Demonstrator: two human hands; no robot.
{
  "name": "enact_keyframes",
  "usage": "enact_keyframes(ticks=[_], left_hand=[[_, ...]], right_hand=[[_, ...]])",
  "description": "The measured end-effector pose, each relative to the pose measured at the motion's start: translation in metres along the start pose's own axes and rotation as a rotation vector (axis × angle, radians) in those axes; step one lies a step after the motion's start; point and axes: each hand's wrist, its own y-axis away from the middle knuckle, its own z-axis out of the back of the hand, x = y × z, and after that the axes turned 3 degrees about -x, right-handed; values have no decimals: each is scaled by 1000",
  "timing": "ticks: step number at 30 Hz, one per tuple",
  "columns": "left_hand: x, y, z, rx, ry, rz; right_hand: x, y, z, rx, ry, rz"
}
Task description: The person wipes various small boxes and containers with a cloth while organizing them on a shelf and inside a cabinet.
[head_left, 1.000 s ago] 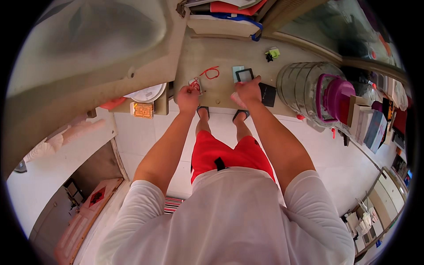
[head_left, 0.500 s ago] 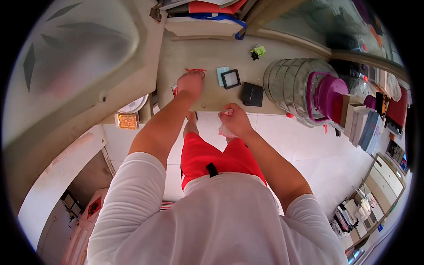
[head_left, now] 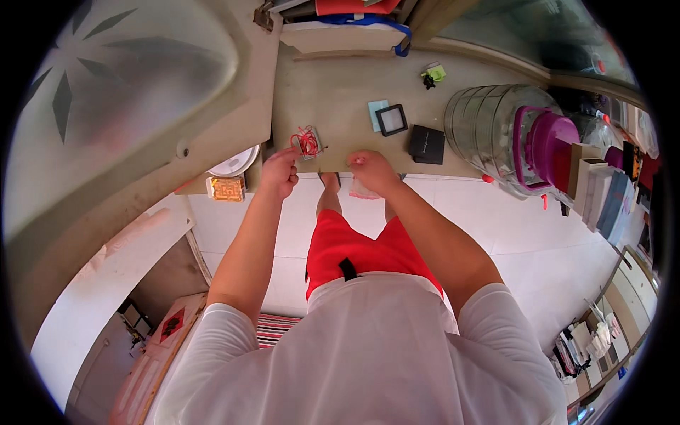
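A tangled red cord [head_left: 306, 142] lies over a small pale flat item near the shelf's front edge. Just left of it, my left hand [head_left: 280, 173] is closed, its fingertips at the cord's edge; whether anything is pinched in them is hidden. My right hand [head_left: 374, 171] is closed on a pinkish see-through pouch [head_left: 364, 190], which hangs below the fingers past the shelf edge. Beyond the right hand lie a black-framed clear display case [head_left: 392, 120], partly over a light blue card [head_left: 376, 113], and a flat black box [head_left: 426, 144].
A large ribbed clear jar [head_left: 482, 127] with a purple lid [head_left: 554, 139] lies on its side at the right. A small green-and-black item [head_left: 433, 74] sits farther back. The frosted cabinet door [head_left: 163, 85] stands at the left, with an orange patterned box [head_left: 227, 188] below it.
My left hand has drawn back and left from the red cord, which now shows whole. The right hand still holds the pouch, slightly higher. The whole view has shifted a little.
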Motion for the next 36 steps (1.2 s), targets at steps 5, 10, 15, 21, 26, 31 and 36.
enact_keyframes(ticks=[5, 10, 15, 21, 26, 31, 36], left_hand=[[12, -40, 7, -22, -236, -62], [29, -80, -2, -104, -465, -175], [28, -86, 13, -117, -736, -407], [18, -9, -16, -78, -931, -632], [21, 48, -46, 18, -901, -451], [15, 134, -91, 55, -934, -489], [41, 143, -115, 223, -745, -519]], right_hand=[[21, -21, -45, -74, -115, 53], [19, -44, -73, -73, -125, -5], [38, -46, -80, 6, -312, -62], [45, -14, -57, -57, -524, -142], [43, 29, -31, -293, -517, -43], [78, 101, 28, -371, -600, -21], [91, 159, 82, -388, -630, 24]])
